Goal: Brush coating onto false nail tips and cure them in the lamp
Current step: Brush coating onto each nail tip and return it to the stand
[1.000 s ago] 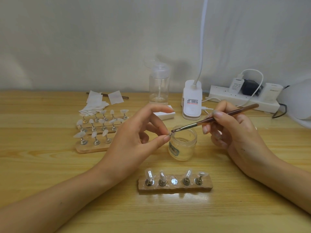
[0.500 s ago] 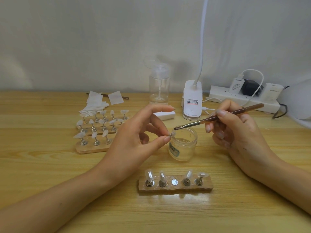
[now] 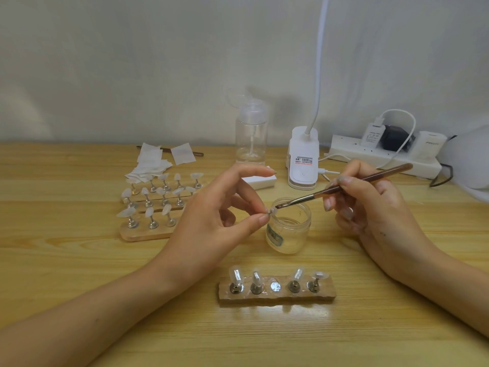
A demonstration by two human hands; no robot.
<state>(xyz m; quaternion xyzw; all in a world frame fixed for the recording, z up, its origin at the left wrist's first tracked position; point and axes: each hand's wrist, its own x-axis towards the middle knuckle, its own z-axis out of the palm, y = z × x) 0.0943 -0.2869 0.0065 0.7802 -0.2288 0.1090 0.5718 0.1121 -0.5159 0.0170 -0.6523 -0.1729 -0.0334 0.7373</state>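
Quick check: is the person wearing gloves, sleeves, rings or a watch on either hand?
No. The left hand and right hand are bare, with no gloves, rings or watch, and no sleeves show anywhere up to the frame edge.

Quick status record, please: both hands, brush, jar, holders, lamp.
left hand: pinches one nail tip at the jar's rim
right hand: holds brush, bristles at the pinched tip
jar: open, upright, between the hands
near holder: four tips on stands, middle slot empty
far holders: many tips on stands, no hand on them
lamp: clip base behind the jar, head out of view
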